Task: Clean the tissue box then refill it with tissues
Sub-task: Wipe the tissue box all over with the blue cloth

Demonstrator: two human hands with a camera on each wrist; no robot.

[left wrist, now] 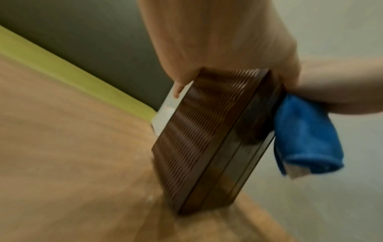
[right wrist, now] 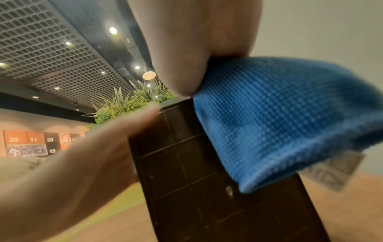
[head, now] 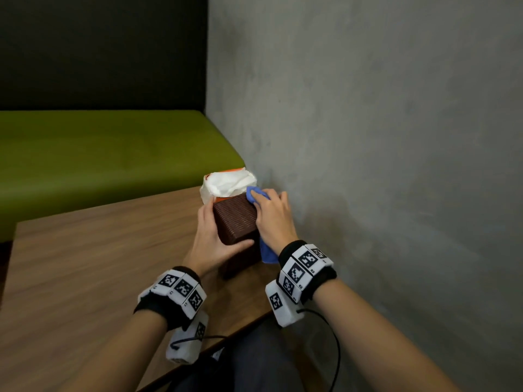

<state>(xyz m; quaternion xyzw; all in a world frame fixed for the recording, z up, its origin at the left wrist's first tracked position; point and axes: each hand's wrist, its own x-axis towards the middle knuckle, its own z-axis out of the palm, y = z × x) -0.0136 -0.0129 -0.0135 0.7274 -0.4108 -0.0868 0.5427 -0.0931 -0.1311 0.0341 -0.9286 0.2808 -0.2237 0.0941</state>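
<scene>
A dark brown ribbed tissue box (head: 236, 223) (left wrist: 199, 135) stands on end, tilted, on the wooden table (head: 93, 258). My left hand (head: 210, 239) grips its left side, thumb across the near edge. My right hand (head: 270, 216) holds a folded blue cloth (head: 266, 251) (left wrist: 306, 135) (right wrist: 279, 117) against the box's right face, its gridded underside (right wrist: 196, 172). Behind the box sits a pack of white tissues (head: 227, 182) in orange wrapping. The fingers under the cloth are hidden.
A grey concrete wall (head: 382, 137) rises close on the right of the box. A green bench seat (head: 107, 154) runs behind the table. The table's near edge (head: 240, 329) lies by my lap, with a cable hanging there.
</scene>
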